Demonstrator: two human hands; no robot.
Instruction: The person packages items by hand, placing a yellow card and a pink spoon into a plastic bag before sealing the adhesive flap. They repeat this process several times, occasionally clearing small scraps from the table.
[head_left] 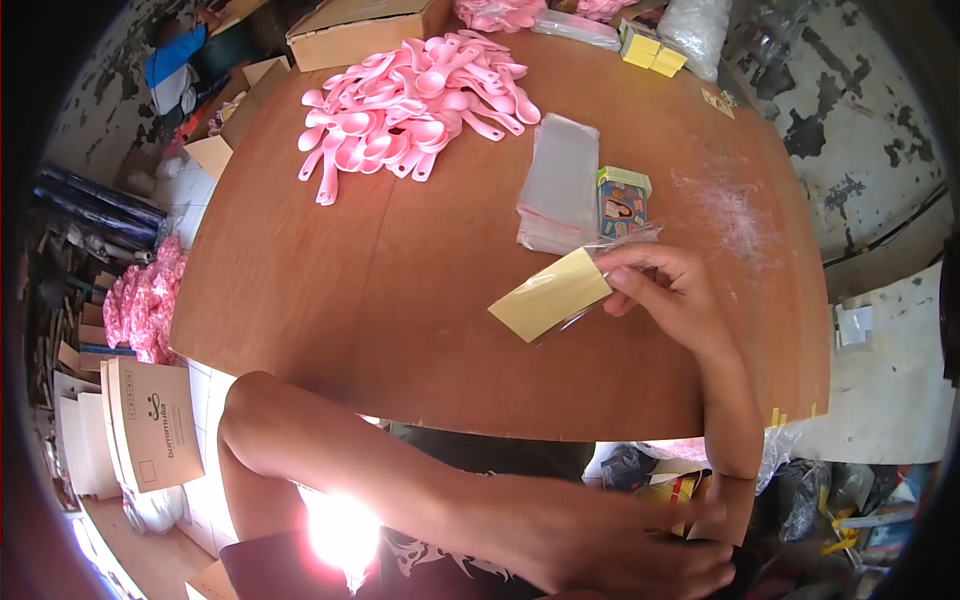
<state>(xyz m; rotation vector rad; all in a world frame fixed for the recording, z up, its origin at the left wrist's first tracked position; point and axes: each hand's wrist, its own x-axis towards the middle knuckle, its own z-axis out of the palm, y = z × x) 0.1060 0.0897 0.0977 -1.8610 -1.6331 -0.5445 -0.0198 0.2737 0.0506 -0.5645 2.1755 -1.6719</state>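
My right hand [655,285] is pinched on a clear plastic bag with a pale yellow card [552,294] inside, held over the table. My left hand [640,545] is low, across the front of my body by the right forearm. Its fingers look stretched out and apart, somewhat blurred, with nothing visible in them. Just beyond the right hand lie a stack of clear plastic bags [562,180] and a small printed box [623,200] with a green and yellow top. Farther back sits a large heap of pink plastic spoons [410,105].
The brown wooden table [330,290] has a cardboard box [365,30] and yellow card bundles [652,48] at its far edge. Cartons [155,425] and a pink bundle [148,305] stand left. Another person [178,70] is at the far left.
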